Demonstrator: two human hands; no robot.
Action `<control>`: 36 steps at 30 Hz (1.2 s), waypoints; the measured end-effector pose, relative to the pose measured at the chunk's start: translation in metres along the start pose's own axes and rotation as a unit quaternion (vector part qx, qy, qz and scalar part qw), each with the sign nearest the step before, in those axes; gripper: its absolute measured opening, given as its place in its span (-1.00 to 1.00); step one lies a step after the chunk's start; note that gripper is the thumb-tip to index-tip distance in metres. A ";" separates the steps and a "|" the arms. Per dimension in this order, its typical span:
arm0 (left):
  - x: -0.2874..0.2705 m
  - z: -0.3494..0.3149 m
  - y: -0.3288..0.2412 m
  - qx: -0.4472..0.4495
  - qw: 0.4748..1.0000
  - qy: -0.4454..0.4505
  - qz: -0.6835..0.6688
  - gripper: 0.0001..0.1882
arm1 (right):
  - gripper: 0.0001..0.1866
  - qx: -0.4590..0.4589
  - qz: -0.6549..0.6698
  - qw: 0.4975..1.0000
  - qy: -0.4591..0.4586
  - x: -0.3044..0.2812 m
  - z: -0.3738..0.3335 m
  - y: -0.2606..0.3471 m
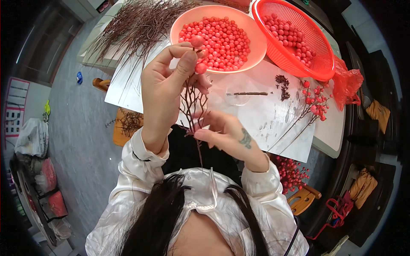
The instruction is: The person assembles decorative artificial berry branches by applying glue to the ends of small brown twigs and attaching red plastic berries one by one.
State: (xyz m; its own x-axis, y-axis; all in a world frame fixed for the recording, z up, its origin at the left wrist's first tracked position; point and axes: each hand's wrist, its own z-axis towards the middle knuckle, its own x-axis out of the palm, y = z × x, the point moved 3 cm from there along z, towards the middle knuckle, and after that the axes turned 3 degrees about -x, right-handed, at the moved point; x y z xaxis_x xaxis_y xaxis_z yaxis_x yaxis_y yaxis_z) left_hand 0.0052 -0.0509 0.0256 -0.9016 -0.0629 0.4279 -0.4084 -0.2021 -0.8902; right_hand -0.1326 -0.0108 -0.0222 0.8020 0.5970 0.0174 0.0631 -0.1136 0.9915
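My left hand (164, 83) is raised over the near side of the table, thumb and index finger pinched at the top of a brown artificial branch (188, 106). Red berry balls (200, 68) sit at the branch's upper tips, against these fingers. Lower down, my right hand (232, 134) closes its thumb and fingers round the stem, whose thin end points down toward my lap. Just beyond my left hand is a pink bowl (256, 51) full of loose red balls. A finished-looking berry spray (317, 101) lies on the table to the right.
A red mesh basket (321, 53) with more balls stands at the back right, a red plastic bag (347, 83) beside it. Bare twigs (143, 27) are heaped back left. Dark scraps (282, 85) and a clear round dish (237, 99) with a brown stick across it lie on white sheeting.
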 end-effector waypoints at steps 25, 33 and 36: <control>-0.086 -0.011 0.029 0.063 0.770 -0.007 0.635 -0.75 | -0.82 -0.064 0.187 0.967 -0.158 -0.023 -0.005 0.000; -0.074 0.022 0.087 0.000 0.693 0.056 0.719 -0.73 | -0.81 -0.062 0.178 0.972 -0.144 -0.018 -0.004 0.002; -0.079 0.022 0.102 0.047 0.734 0.112 0.668 -0.83 | -0.79 -0.050 0.156 0.976 -0.142 -0.014 -0.004 0.000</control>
State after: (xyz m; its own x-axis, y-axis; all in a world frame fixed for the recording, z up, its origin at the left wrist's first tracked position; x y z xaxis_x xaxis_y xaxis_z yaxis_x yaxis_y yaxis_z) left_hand 0.0378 -0.0877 -0.0952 -0.4938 -0.1062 -0.8630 0.8638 -0.1740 -0.4728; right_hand -0.1461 -0.0163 -0.0216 0.9062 0.2994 0.2987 -0.2580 -0.1684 0.9514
